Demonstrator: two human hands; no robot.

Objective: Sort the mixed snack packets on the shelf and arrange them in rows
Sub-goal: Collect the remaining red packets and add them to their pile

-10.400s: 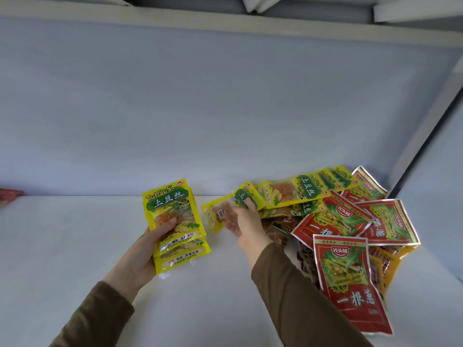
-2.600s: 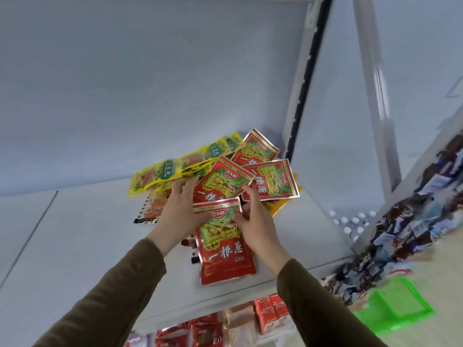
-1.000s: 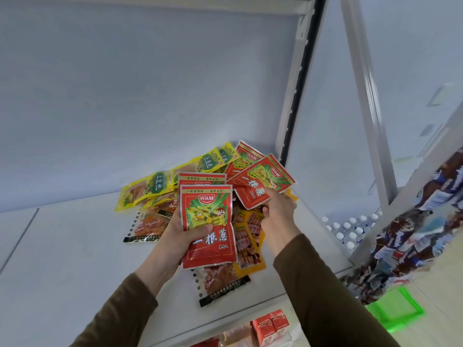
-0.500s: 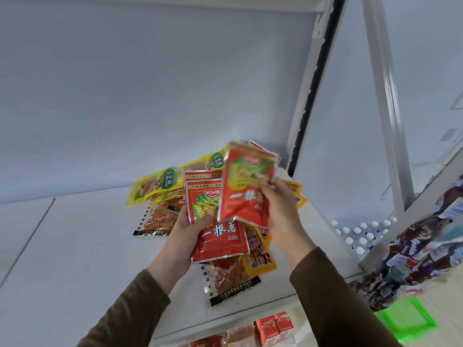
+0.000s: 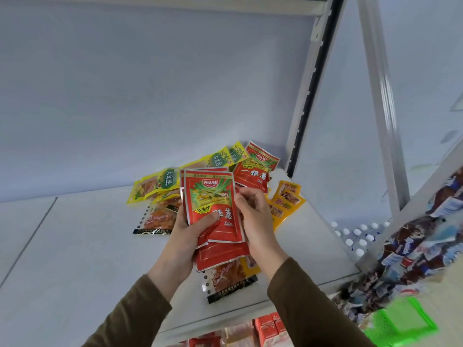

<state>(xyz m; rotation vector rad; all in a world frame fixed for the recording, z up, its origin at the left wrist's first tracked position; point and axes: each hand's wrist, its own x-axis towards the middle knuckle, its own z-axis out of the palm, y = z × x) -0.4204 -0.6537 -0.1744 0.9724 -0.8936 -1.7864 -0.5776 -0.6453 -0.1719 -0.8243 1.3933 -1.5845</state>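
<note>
Snack packets [image 5: 253, 171] are heaped at the back right corner of the white shelf [image 5: 75, 246], close to the slotted upright post [image 5: 304, 103]. A stack of red packets [image 5: 213, 209] is held up above the shelf, in front of that heap, by the left hand [image 5: 184, 236]; its thumb is pressed across the front packet and its fingers are curled behind the stack. The right hand [image 5: 255, 216] is placed at the stack's right edge with its fingers bent inward against the packets; whether anything is pinched there cannot be told.

Behind the stack, yellow packets [image 5: 160, 182] are spread along the back wall, and two more red packets lie just beside the post. An orange packet [image 5: 286, 199] is seen to the right of the stack, partly hidden by the right hand. A brown clear-window packet [image 5: 156, 217] lies to the left of the stack, and another [image 5: 230, 279] lies below it near the shelf's front edge, partly covered by the held packets.

Beyond the shelf's right end, white bottle caps [image 5: 355, 236] and a green basket [image 5: 400, 324] are visible lower down. Red cartons [image 5: 269, 326] stand on the shelf beneath.
</note>
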